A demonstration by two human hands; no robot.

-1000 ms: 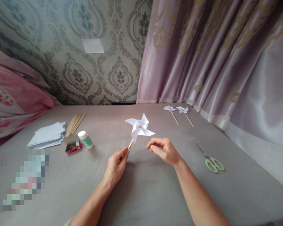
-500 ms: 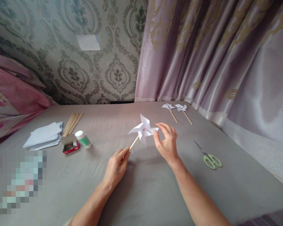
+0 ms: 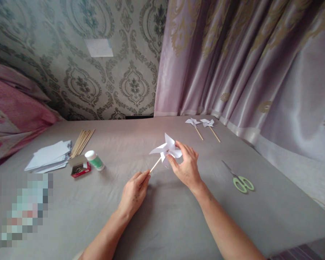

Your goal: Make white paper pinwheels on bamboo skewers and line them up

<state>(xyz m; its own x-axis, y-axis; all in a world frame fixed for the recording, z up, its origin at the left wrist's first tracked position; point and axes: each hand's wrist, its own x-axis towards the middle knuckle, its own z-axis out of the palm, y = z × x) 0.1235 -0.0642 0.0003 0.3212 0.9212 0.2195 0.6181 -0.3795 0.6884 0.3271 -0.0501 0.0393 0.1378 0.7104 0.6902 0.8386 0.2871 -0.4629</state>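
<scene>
A white paper pinwheel point(image 3: 165, 148) is up in front of me, tilted on a thin wooden stick point(image 3: 155, 165). The lower part of that stick is pinched in my left hand point(image 3: 135, 189), which is closed around it. My right hand point(image 3: 186, 168) reaches over the pinwheel's right side, thumb and fingers apart around the blades. Its thumb tip overlaps the paper near the centre, and the index fingertip is at the upper right blade. Part of the right blades is hidden behind this hand.
Two finished-looking pinwheels point(image 3: 207, 123) lie at the back right. Green-handled scissors point(image 3: 242, 183) rest at right. On the left are stacked white paper point(image 3: 47, 157), several wooden sticks point(image 3: 82, 143), a small red box point(image 3: 80, 169) with small metal pieces and a white-green bottle point(image 3: 94, 160).
My right hand has moved left from the blade tip to the pinwheel's centre area. The pinwheel has shifted slightly right and its blades have turned a little. My left hand keeps its grip.
</scene>
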